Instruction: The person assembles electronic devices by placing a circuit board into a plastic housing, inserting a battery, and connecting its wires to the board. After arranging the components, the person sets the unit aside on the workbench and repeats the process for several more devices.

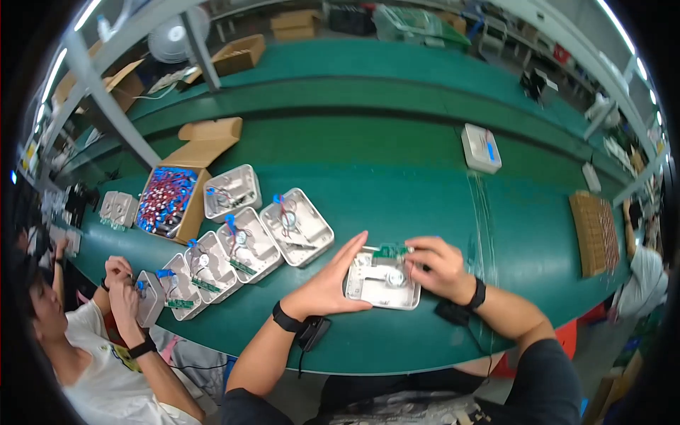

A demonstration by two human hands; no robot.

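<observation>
In front of me a white plastic housing [382, 295] lies on the green table, its hollow inside facing up. A round silver part [394, 277] sits in its right half. My left hand [327, 283] grips the housing's left side, thumb along the near edge and fingers toward the far corner. With bent fingertips my right hand [443, 268] pinches the right end of a small green circuit board [389, 251] at the housing's far edge. The fingers hide that end of the board and the housing's far right corner.
Several white housings with wires and boards, such as the nearest housing [297, 227], stand to the left. Behind them is a cardboard box [195, 218] of blue-and-red wired parts. A co-worker's hands [122, 283] work at far left. A white case [482, 157] lies at far right.
</observation>
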